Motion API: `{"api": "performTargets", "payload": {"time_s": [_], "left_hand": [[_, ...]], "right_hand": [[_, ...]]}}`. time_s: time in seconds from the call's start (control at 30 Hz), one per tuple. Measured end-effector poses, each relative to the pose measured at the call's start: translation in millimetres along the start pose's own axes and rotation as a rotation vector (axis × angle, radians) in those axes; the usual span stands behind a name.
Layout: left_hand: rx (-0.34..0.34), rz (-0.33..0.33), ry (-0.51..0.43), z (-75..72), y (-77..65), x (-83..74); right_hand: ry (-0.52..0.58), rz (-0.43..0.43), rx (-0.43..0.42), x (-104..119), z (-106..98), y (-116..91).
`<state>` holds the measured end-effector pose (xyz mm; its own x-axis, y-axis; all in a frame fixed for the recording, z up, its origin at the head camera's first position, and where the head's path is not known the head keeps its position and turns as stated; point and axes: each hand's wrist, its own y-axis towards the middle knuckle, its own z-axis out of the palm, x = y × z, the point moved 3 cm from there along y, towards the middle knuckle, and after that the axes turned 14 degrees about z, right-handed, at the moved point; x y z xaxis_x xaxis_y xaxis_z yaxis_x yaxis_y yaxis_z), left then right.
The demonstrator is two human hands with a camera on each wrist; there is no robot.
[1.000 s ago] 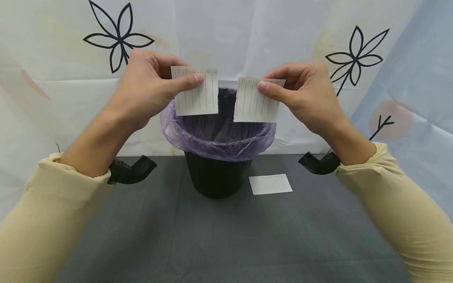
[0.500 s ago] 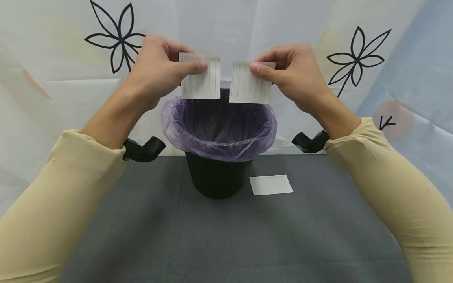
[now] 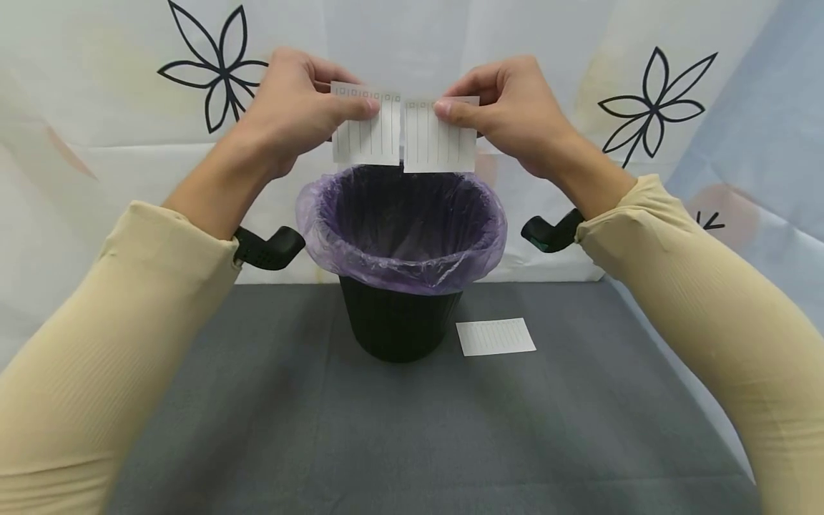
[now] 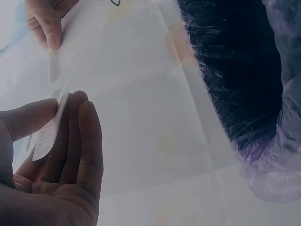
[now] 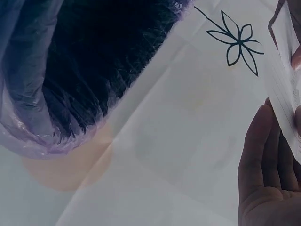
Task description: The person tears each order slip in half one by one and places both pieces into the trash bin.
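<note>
In the head view my left hand (image 3: 292,107) pinches a piece of white lined paper (image 3: 360,143) between thumb and fingers. A second lined piece (image 3: 444,150), with small boxes along its top, is pinched by my right hand (image 3: 515,114). The two pieces hang side by side, their inner edges nearly meeting. Below and behind them stands a black bin (image 3: 395,322) with a purple plastic liner (image 3: 412,268) folded over its rim. In the left wrist view, the paper (image 4: 47,139) is between my thumb and fingers; the right wrist view shows the other paper (image 5: 282,80) at its right edge.
Another white lined sheet (image 3: 496,337) lies flat on the dark grey tabletop (image 3: 399,429), right of the bin. A pale backdrop cloth (image 3: 393,36) with line-drawn flowers hangs behind. Black wrist cameras (image 3: 270,248) sit at both cuffs.
Both hands have risen and come closer together, each still pinching its piece. The gap between the pieces has narrowed to a sliver. Bin and flat sheet stay put.
</note>
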<state>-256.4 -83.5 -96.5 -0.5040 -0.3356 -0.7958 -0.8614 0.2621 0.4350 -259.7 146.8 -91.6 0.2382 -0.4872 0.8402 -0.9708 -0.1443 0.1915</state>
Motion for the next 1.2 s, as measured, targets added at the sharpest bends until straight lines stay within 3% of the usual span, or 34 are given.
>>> {"api": "performTargets", "payload": {"time_s": [0.2, 0.63, 0.9, 1.2], "left_hand": [[0.015, -0.034, 0.041, 1.1, 5.8, 4.9], [0.121, -0.072, 0.083, 9.1, 8.8, 14.2], [0.163, -0.022, 0.01, 13.6, 8.5, 12.6], [0.175, -0.012, 0.025, 15.7, 9.3, 9.3]], "right_hand": [[0.012, 0.036, 0.034, -0.3, 2.2, 8.6], [-0.077, 0.081, 0.1, -13.4, 8.1, 15.1], [-0.104, 0.089, 0.101, -13.7, 6.7, 17.7], [-0.086, 0.098, 0.138, -13.7, 9.0, 17.4]]}}
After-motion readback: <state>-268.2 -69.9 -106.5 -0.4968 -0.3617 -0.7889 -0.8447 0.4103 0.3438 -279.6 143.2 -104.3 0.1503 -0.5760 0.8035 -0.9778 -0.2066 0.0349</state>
